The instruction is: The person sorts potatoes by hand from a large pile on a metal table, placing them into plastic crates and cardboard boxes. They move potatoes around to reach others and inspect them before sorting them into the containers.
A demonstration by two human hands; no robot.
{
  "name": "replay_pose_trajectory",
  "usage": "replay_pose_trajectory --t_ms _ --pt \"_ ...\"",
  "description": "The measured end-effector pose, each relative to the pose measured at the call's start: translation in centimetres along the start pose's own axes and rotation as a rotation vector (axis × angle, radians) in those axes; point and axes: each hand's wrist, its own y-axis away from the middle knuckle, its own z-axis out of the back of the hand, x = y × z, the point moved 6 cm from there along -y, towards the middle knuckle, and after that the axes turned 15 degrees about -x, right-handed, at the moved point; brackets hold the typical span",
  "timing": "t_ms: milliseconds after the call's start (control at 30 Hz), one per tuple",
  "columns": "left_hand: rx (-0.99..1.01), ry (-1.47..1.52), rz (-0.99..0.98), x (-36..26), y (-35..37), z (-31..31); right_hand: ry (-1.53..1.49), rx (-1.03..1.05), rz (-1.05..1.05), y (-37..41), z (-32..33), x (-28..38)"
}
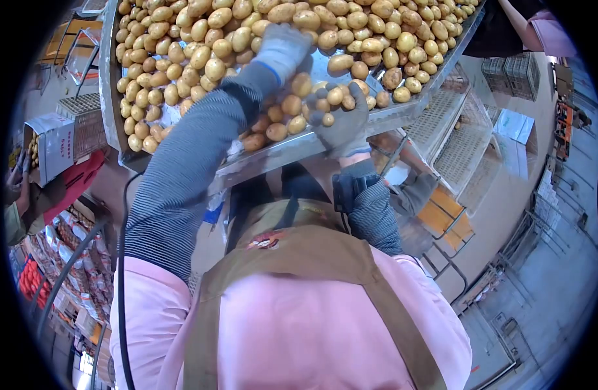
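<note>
Yellow-brown potatoes (214, 69) cover much of a metal-rimmed sorting table (273, 162). My left hand (282, 49), in a grey-white glove with a blue cuff edge, reaches into the pile, its back towards me. Its fingertips are lost among the potatoes, so I cannot see what they grip. Near the front rim, my gloved right hand (347, 127) is turned up and cups several small potatoes (334, 97), thumb raised beside them. Larger potatoes (276, 132) lie between my forearm and that hand. A bare patch of the tabletop (325, 68) shows between the hands.
Plastic crates (451, 146) stand at the right, by a white-and-blue box (512, 130). Another person's arm (520, 26) is at the upper right. Left of the table are a carton (50, 148), a crate (84, 114) and another person's hands (19, 179). A black cable (121, 260) hangs beside me.
</note>
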Motion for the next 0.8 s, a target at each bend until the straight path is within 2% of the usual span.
replay_pose_trajectory --t_ms 67,133,167,267,300,333,400,433,467,500,533,600,667,700,733,800 --pt "-0.012 0.081 0.016 1.0 -0.1 -0.5 0.144 -0.242 0.087 -0.2 1.2 0.0" --pt "-0.078 0.127 0.011 1.3 0.3 -0.8 1.05 -0.028 0.672 0.8 0.0 0.4" --pt "-0.053 0.13 0.007 1.2 0.6 -0.7 0.84 -0.037 0.511 0.4 0.7 0.0" --pt "-0.018 0.074 0.102 0.4 0.9 -1.2 0.599 -0.058 0.276 0.1 1.6 -0.8" --pt "-0.059 0.065 0.145 0.4 1.0 -1.3 0.674 0.003 0.321 -0.1 1.9 -0.7" --pt "-0.138 0.196 0.217 0.8 1.3 -1.2 0.751 0.065 0.366 -0.1 1.9 -0.7" --pt "-0.3 0.455 0.364 2.0 2.9 0.8 1.207 0.073 0.699 2.1 -0.4 -0.5" --pt "-0.478 0.554 0.375 2.5 4.2 2.6 1.428 0.074 0.872 2.8 -1.6 -0.4" --pt "-0.644 0.568 0.303 2.0 5.7 3.7 1.142 -0.004 0.577 2.1 -0.6 -0.3" --pt "-0.54 0.64 0.251 0.9 7.2 4.9 0.848 -0.077 0.289 1.6 0.3 -0.6" --pt "-0.324 0.727 0.163 -0.9 8.5 5.2 0.544 -0.142 0.006 1.3 1.1 -1.5" --pt "-0.507 0.829 0.034 -2.9 11.4 7.3 0.533 -0.146 0.02 1.3 1.5 -2.4" --pt "-0.499 0.758 0.113 -0.6 10.8 6.6 0.519 -0.144 0.054 1.0 1.9 -2.9" --pt "-0.493 0.727 0.157 0.5 10.1 6.5 0.405 -0.067 -0.026 0.7 2.0 -3.3" --pt "-0.279 0.493 0.181 1.4 8.3 5.3 0.333 -0.083 -0.073 0.7 2.5 -3.5" --pt "-0.292 0.201 -0.118 1.3 5.7 2.6 0.198 -0.106 -0.167 1.0 0.8 -4.2"
